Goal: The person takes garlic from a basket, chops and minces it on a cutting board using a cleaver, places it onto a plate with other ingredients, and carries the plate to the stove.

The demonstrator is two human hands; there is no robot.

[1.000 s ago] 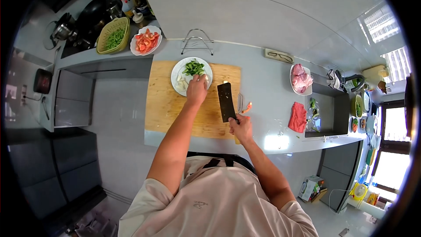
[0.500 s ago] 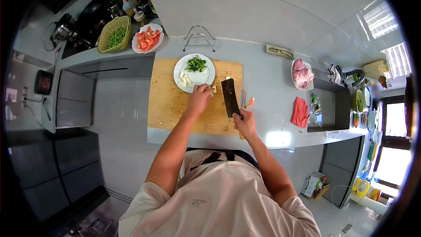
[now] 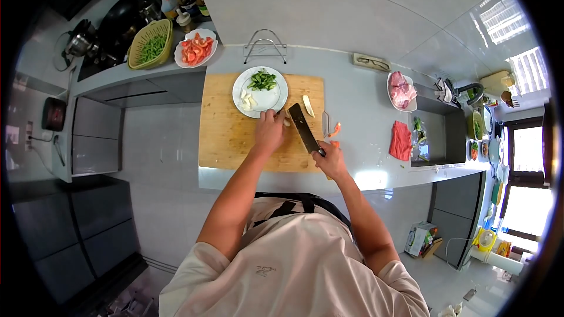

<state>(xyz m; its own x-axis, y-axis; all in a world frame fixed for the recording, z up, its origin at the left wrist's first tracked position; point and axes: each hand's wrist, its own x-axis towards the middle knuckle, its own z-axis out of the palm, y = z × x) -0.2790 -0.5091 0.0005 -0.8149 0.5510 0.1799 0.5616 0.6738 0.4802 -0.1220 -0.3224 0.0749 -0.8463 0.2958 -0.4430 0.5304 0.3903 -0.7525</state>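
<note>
My right hand grips a cleaver by its handle, the dark blade tilted up and left over the wooden cutting board. Against the board, my left hand has its fingers closed on a small pale piece, whose kind I cannot make out. The blade is close beside those fingertips. Beyond the cleaver lies a longer pale piece. A white plate on the board's far side bears chopped green pepper and some white pieces.
Orange-red scraps lie right of the board. Farther right are a plate of raw meat, a red cloth and a sink. At the far left stand a basket of green beans and a bowl of cut tomatoes.
The cleaver has tilted left, its blade now nearer my left hand. More of the longer pale piece shows beyond it. The whole view has shifted slightly.
</note>
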